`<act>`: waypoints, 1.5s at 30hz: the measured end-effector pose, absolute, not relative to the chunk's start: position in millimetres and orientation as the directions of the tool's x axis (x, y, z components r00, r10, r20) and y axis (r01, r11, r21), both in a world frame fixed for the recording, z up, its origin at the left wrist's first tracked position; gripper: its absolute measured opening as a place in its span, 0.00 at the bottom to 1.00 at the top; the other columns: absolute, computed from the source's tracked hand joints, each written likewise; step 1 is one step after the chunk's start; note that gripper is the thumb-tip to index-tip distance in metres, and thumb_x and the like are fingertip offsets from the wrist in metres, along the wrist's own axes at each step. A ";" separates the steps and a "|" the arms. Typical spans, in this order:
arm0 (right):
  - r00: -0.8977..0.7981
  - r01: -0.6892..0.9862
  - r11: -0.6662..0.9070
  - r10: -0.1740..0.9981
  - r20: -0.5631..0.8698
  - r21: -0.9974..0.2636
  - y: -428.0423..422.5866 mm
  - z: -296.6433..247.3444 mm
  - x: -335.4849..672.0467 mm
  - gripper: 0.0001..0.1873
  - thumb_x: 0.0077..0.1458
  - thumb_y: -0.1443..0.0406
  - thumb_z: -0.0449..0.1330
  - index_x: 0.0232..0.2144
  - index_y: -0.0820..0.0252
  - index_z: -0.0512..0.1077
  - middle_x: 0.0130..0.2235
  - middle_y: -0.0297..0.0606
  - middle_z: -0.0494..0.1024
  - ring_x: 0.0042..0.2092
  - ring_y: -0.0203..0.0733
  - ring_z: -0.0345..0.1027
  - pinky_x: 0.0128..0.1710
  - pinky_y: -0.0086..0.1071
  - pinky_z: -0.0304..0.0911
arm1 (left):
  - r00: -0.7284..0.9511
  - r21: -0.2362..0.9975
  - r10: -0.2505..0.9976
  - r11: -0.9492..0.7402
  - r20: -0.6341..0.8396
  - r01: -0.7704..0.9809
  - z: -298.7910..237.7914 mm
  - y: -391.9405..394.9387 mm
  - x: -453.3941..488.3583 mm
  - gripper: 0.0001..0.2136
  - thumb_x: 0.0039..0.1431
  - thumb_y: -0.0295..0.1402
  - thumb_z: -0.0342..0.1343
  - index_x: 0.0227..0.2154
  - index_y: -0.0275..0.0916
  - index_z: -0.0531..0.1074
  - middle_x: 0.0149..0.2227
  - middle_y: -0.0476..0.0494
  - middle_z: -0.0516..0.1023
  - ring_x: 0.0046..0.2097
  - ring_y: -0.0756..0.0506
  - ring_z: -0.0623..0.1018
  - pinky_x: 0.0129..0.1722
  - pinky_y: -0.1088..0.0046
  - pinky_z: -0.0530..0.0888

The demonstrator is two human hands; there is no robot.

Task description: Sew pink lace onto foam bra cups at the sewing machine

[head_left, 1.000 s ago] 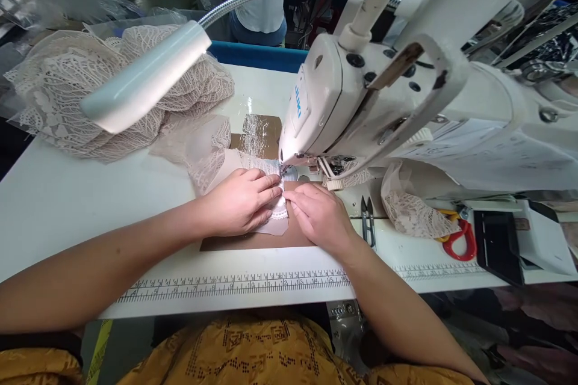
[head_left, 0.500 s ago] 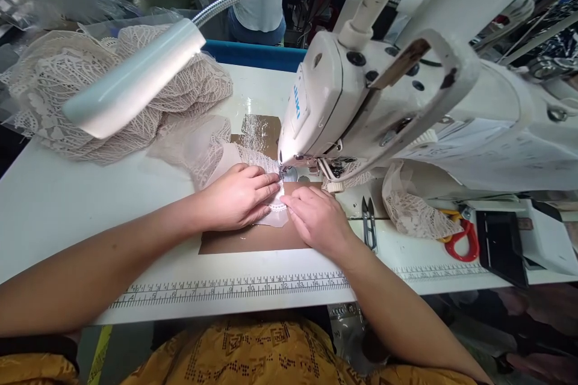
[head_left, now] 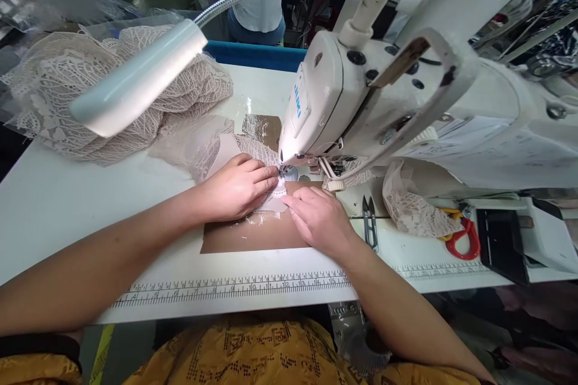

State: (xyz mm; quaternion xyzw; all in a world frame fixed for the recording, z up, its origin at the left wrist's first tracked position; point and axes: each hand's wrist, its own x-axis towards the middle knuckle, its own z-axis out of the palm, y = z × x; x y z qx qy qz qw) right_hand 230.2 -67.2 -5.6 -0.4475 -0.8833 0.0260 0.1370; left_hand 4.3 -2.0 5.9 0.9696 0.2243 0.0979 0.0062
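Under the needle area of the white sewing machine lies a pale piece of lace fabric with a sheer backing. My left hand rests flat on this piece, fingers stretched toward the presser foot. The fingers of my right hand are closed in a pinch at the near right edge of the lace, just in front of the foot. Beneath both hands is a brown sheet on the table. The needle tip is too small to make out.
A big heap of lace sits at the left under a lamp. To the right lie thread snips, a lace scrap, red-handled scissors and a black phone. A printed ruler runs along the front edge. Another person sits beyond.
The lace piece has slid a little away from me, its near edge now closer to the foot. My left hand has shifted slightly forward with it; my right hand has barely moved.
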 end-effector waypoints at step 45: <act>-0.505 0.828 0.529 0.848 0.162 -0.185 -60.6 -5.7 220.8 0.18 0.63 0.66 0.50 0.48 0.59 0.77 0.33 0.40 0.76 0.33 0.41 0.65 0.36 0.34 0.59 | 0.824 0.088 0.519 -0.853 0.228 0.514 -6.5 2.7 4.8 0.18 0.63 0.27 0.48 0.54 0.32 0.71 0.58 0.36 0.72 0.49 0.37 0.72 0.49 0.57 0.69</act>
